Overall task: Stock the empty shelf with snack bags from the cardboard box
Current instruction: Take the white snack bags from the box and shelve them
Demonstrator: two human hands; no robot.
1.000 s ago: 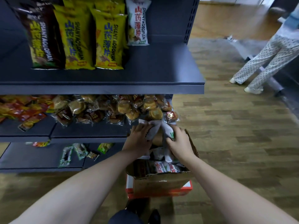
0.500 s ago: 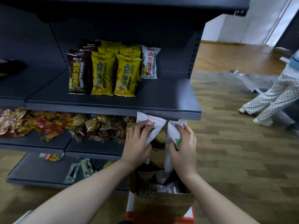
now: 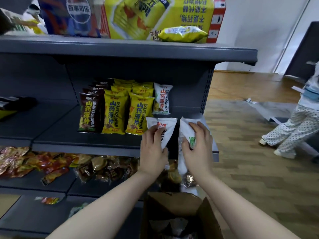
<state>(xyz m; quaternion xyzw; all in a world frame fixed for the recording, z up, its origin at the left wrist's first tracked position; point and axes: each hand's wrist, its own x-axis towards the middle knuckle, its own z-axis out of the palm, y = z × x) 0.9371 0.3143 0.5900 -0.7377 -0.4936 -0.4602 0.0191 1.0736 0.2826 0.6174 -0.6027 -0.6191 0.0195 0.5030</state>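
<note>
Partly stocked: brown, yellow and one white bag stand on the shelf (image 3: 107, 144). Left hand (image 3: 152, 152) has its grip round a white snack bag (image 3: 164, 130), right hand (image 3: 198, 149) round another white bag (image 3: 187, 128), both just right of the yellow bags (image 3: 127, 114), at the shelf's front edge, not yet set down. Cardboard box (image 3: 179, 214) below the shelf has more bags; count unclear, box cut off at the frame bottom.

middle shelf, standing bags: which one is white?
The white bag at the right end of the row, standing behind the bags held by the left hand and right hand. Its neighbours are yellow bags and a brown bag.
</note>
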